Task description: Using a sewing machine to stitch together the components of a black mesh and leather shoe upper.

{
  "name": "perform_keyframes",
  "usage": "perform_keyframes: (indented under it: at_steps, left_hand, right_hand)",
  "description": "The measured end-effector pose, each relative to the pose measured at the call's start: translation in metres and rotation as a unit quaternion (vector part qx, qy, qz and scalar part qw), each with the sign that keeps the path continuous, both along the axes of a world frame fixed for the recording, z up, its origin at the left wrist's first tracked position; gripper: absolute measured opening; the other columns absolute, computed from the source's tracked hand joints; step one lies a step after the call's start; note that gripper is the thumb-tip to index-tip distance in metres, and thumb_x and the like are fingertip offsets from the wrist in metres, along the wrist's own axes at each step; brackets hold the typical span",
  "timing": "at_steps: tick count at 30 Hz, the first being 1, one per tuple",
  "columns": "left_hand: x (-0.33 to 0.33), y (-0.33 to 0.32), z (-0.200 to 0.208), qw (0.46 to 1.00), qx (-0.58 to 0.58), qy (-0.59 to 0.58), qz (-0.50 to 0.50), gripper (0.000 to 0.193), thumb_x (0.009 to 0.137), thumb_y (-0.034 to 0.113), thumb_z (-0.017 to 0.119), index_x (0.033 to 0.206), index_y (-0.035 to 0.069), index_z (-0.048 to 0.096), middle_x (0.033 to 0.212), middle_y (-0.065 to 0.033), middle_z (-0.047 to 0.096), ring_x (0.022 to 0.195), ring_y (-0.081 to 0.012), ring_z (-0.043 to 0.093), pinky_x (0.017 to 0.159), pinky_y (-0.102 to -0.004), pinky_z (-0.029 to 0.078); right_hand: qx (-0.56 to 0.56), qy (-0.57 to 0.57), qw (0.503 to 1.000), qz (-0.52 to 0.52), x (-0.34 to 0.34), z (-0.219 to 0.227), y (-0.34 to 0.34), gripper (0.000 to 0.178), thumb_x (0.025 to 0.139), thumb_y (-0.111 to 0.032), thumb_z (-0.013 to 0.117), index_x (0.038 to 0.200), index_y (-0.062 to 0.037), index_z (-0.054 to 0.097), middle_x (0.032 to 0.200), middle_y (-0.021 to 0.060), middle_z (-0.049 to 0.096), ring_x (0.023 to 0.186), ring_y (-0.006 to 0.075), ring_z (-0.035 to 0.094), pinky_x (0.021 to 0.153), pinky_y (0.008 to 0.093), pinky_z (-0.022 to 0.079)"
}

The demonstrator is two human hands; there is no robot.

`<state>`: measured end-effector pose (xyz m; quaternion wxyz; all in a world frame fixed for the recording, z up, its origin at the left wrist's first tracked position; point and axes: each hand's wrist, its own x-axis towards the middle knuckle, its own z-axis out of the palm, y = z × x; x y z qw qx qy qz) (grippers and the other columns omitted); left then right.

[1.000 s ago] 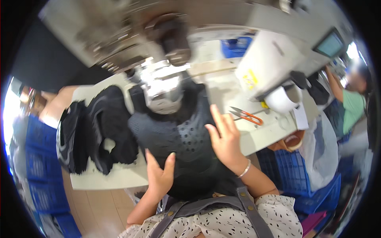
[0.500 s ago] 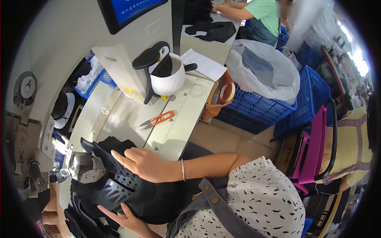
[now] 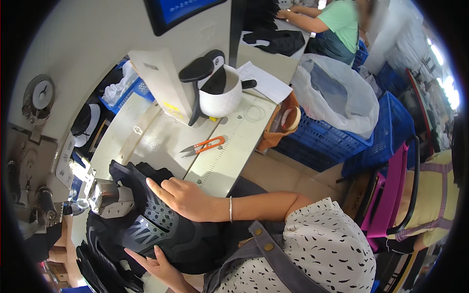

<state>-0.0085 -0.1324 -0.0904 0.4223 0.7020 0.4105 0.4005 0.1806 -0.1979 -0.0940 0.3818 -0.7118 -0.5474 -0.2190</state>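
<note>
A black shoe upper (image 3: 168, 239), with a perforated grey panel and laced-looking strips, lies on the white table under a sewing machine's metal head (image 3: 112, 198). My right hand (image 3: 188, 199), a bracelet at its wrist, rests on its upper side. Its index finger is stretched along the black edge piece and the other fingers are bent. My left hand (image 3: 159, 268) lies at the upper's near side with thumb and forefingers spread. Orange-handled thread snips (image 3: 205, 145) lie on the table beyond my right hand. Where the needle meets the upper is hidden.
A white penguin-shaped pot (image 3: 220, 97) stands beside the machine's post, near white paper (image 3: 266, 83). An orange pouch (image 3: 278, 127) hangs at the table edge. Blue crates (image 3: 317, 141), a magenta chair (image 3: 391, 195) and two other people are to the right. More black pieces (image 3: 105, 266) hang at left.
The view has shifted slightly, so fixed things sit farther right in it. Both hands stay on the shoe upper, with hardly any change in their finger positions.
</note>
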Motion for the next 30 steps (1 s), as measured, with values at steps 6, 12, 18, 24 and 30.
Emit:
perform_keyframes:
  at_steps: [6, 12, 18, 24, 30]
  left_hand:
    - [0.001, -0.001, 0.005, 0.994, 0.094, 0.051, -0.001, 0.071, 0.083, 0.004, 0.053, 0.141, 0.005, 0.012, 0.137, -0.0099, 0.031, 0.081, -0.0119, 0.035, 0.072, -0.0234, 0.031]
    - [0.005, -0.008, 0.017, 0.997, 0.048, 0.059, -0.003, 0.072, 0.083, 0.006, 0.053, 0.141, 0.007, 0.011, 0.146, -0.0131, 0.016, 0.129, -0.022, 0.024, 0.103, -0.034, 0.022]
    - [0.005, -0.003, 0.019, 0.981, 0.164, 0.089, -0.045, 0.077, 0.081, 0.011, 0.056, 0.14, 0.002, 0.009, 0.146, -0.0163, 0.011, 0.132, -0.0315, 0.019, 0.107, -0.0422, 0.014]
    - [-0.002, 0.004, 0.013, 0.958, 0.24, 0.148, 0.055, 0.067, 0.08, 0.023, 0.059, 0.134, 0.001, 0.025, 0.134, -0.0176, 0.03, 0.118, -0.0318, 0.034, 0.089, -0.0391, 0.034]
    - [-0.026, 0.022, 0.043, 0.921, -0.344, -0.075, -0.166, 0.046, 0.091, 0.032, 0.039, 0.124, -0.001, 0.039, 0.116, -0.0133, 0.048, 0.1, -0.0193, 0.051, 0.084, -0.0314, 0.041]
  right_hand:
    - [-0.026, 0.007, 1.0, 0.011, 0.0, 0.003, -0.004, 0.064, 0.068, -0.001, 0.055, 0.129, 0.0038, 0.038, 0.076, 0.0063, 0.04, 0.067, 0.0174, 0.046, 0.057, 0.0247, 0.046]
    - [0.078, 0.169, 0.981, 0.054, 0.0, 0.004, 0.004, 0.035, 0.074, -0.004, 0.059, 0.108, 0.0001, 0.051, 0.077, 0.0105, 0.051, 0.071, 0.0247, 0.054, 0.06, 0.0313, 0.047]
    - [0.012, 0.143, 0.989, 0.035, 0.011, 0.018, -0.003, 0.02, 0.076, -0.013, 0.064, 0.084, 0.0011, 0.053, 0.102, 0.0146, 0.056, 0.084, 0.028, 0.057, 0.068, 0.0339, 0.045]
    - [-0.002, 0.493, 0.844, 0.211, 0.001, 0.042, -0.004, 0.035, 0.083, -0.017, 0.057, 0.109, 0.0057, 0.049, 0.104, 0.0203, 0.057, 0.096, 0.0315, 0.056, 0.082, 0.0335, 0.042]
    - [0.058, 0.746, 0.544, 0.379, 0.001, 0.076, 0.016, 0.033, 0.091, -0.014, 0.046, 0.12, 0.0004, 0.04, 0.105, 0.0165, 0.058, 0.077, 0.0206, 0.064, 0.066, 0.0306, 0.056]
